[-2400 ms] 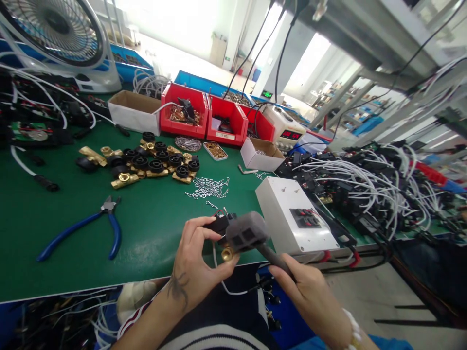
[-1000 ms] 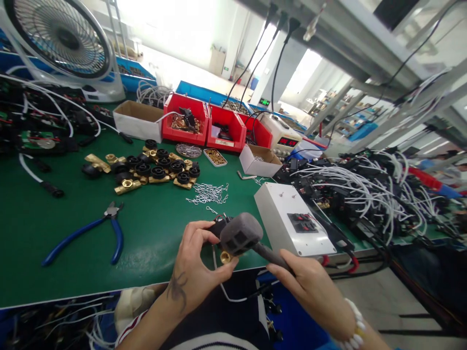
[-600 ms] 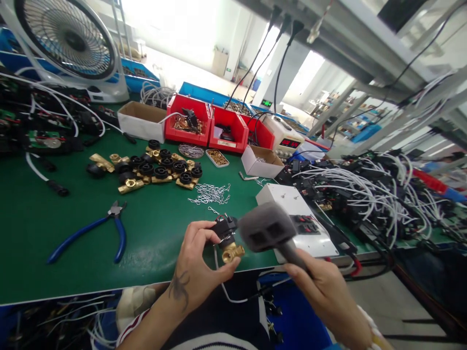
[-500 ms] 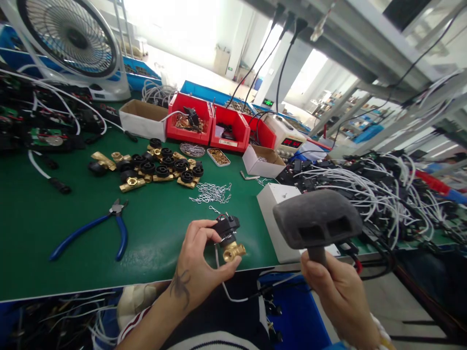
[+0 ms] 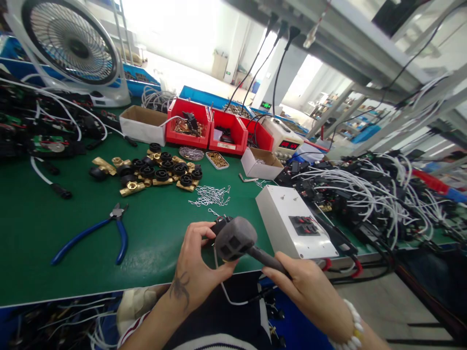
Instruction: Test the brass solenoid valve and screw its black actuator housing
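Observation:
My left hand [image 5: 199, 262] grips a brass valve with a black top [image 5: 220, 224] at the front edge of the green table. A white cable hangs from it. My right hand [image 5: 299, 282] is wrapped round the handle of a dark grey rubber mallet [image 5: 237, 238]. The mallet head is over the valve and hides most of its brass body; whether the two touch I cannot tell. Just beyond lie several wire clips [image 5: 210, 195] in a loose pile. Further left, several brass valve bodies with black caps [image 5: 160, 170] lie in a cluster.
Blue-handled cutting pliers [image 5: 122, 236] lie at the left. To the right stands a grey switch box [image 5: 279, 218], with heaped white cables [image 5: 350, 189] behind it. Red bins [image 5: 188, 138], a white carton [image 5: 142, 131] and a fan [image 5: 73, 48] line the back.
My right hand has swung the mallet left and down, from beside the grey box to over the valve. My left hand stays put with the valve in its grip.

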A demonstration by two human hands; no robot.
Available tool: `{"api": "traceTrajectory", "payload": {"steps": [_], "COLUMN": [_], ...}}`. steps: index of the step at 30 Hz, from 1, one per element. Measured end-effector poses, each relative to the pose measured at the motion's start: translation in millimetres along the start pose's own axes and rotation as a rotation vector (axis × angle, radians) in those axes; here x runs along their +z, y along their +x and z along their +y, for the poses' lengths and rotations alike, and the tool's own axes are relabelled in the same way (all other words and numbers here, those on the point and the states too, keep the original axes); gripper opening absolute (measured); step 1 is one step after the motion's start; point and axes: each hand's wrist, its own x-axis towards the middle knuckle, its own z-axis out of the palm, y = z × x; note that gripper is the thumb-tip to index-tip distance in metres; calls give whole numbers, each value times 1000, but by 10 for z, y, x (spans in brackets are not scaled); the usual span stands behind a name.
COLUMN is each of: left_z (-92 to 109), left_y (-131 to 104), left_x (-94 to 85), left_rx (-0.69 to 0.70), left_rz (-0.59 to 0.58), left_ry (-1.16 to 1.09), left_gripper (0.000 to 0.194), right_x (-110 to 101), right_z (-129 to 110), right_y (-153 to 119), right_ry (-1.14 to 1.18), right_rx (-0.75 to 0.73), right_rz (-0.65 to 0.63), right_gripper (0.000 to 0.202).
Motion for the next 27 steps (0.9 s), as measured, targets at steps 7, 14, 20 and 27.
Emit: {"api": "traceTrajectory", "payload": {"steps": [7,14,20,27], "left_z": [-13,-10,13,-1], "left_y": [-19,-13,-4,-13], "left_x": [11,5,7,2], "left_rx": [-8,-13,-8,-3], "left_rz": [-6,-9,-4,-13], "left_ry": [3,4,7,-5], "left_gripper": [42,41,41,41], "right_x": [-40,-71,-29,-51], "right_z": [-3,3,-9,27], "right_y": [13,12,37,12], "right_ry": [-5,55,30,131], "right_rx": [-19,8,60,74], "right_rz": [128,184,-16,83], "right_gripper": [58,59,59,56]}}
